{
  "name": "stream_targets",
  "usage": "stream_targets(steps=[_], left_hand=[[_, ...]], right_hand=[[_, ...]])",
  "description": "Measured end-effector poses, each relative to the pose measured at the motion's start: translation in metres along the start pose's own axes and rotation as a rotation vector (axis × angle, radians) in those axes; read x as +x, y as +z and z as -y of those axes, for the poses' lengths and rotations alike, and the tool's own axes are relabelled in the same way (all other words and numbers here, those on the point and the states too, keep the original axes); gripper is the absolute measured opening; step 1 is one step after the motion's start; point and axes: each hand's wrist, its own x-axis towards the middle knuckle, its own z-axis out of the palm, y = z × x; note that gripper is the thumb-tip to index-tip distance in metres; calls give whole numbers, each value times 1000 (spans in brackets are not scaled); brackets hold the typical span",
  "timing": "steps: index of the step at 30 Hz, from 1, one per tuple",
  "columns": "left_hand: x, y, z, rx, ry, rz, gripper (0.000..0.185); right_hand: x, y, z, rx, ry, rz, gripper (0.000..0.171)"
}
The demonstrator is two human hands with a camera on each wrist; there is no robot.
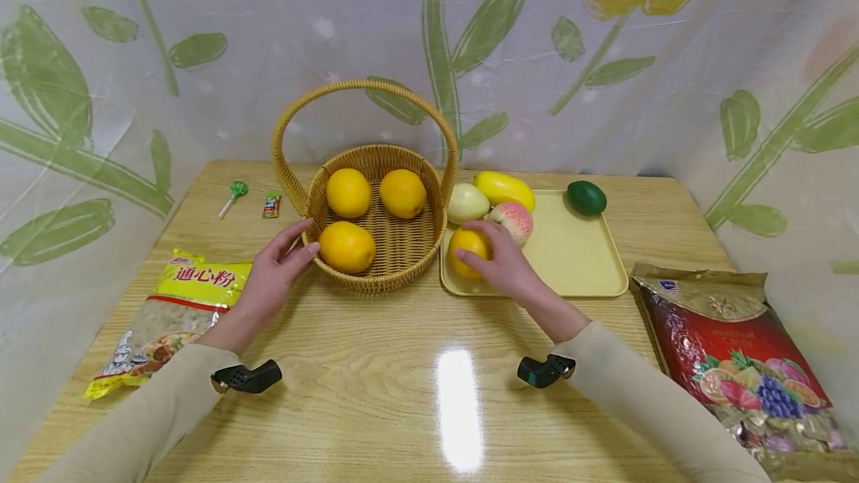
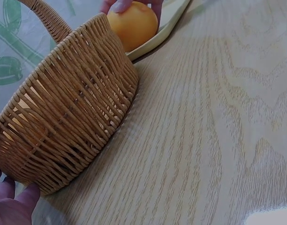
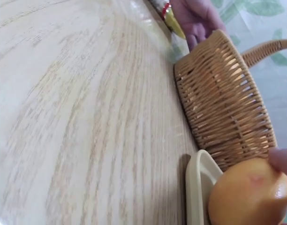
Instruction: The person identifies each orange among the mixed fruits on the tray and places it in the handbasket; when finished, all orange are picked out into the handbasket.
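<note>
My left hand (image 1: 277, 265) holds the near left side of a wicker basket (image 1: 382, 285), thumb and forefinger at the rim and other fingers low on the outer wall in the left wrist view. Inside the basket lie three oranges (image 1: 348, 193). My right hand (image 1: 505, 259) grips another orange (image 1: 470, 252) from above, over the left corner of a cream tray (image 1: 577, 267). Close by this orange are a peach (image 1: 513, 222), a pale green-white fruit (image 1: 467, 203) and a long yellow fruit (image 1: 505, 192). In the right wrist view the gripped orange (image 3: 249, 192) overlaps the basket wall.
A dark green fruit (image 1: 587, 198) sits at the tray's far right corner. A yellow pasta bag (image 1: 171, 311) lies left, a red-and-gold candy bag (image 1: 738, 364) right. Behind the left hand are a green lollipop (image 1: 238, 189) and a small wrapped candy (image 1: 271, 206). The basket's tall handle (image 1: 365, 86) arches upward.
</note>
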Motion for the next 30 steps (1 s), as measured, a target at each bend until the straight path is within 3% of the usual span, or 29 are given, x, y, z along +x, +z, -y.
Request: stream_targets(steps=[16, 30], left_hand=[[-1, 0, 0, -2, 8, 5, 63], [-1, 0, -1, 31, 7, -2, 63]], right_hand=[[-11, -14, 7, -40, 48, 42, 49], [-24, -37, 19, 111, 58, 77, 51]])
